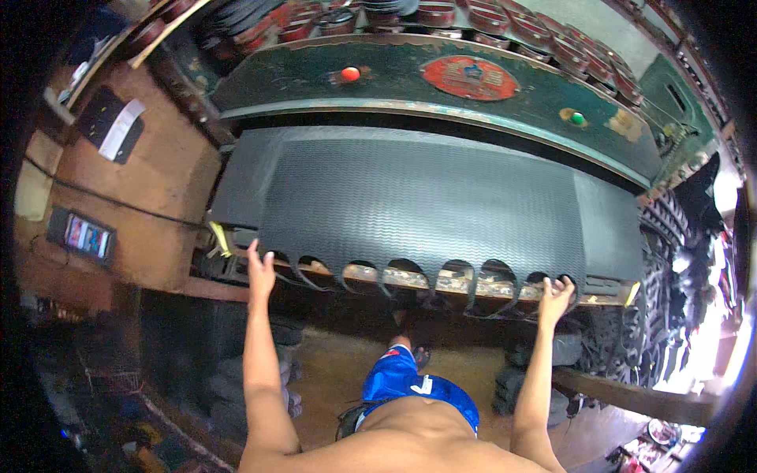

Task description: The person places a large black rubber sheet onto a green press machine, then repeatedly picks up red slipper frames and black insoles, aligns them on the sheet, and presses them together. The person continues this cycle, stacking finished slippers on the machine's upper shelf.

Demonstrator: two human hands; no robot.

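A wide black rubber sheet [426, 197] with a fine ribbed pattern lies over the bed of a green machine. Along its near edge runs a row of rounded cut-outs, and the thin strips between them droop over the bed's front. My left hand [262, 272] holds the near left corner, index finger and thumb on either side of the edge. At the near right corner, my right hand [557, 299] has its fingers curled over the edge beside the last cut-out. Beneath the patterned sheet shows a smoother grey-black board [611, 217].
The machine's green beam [386, 79] spans the far side, with an orange-red button [350, 75] and a green button [577, 119]. Several red ring-shaped dies [489, 17] sit above it. At left, a phone [87, 236] lies on a brown wooden surface [158, 185]. Black patterned rubber pieces [666, 213] stand at right.
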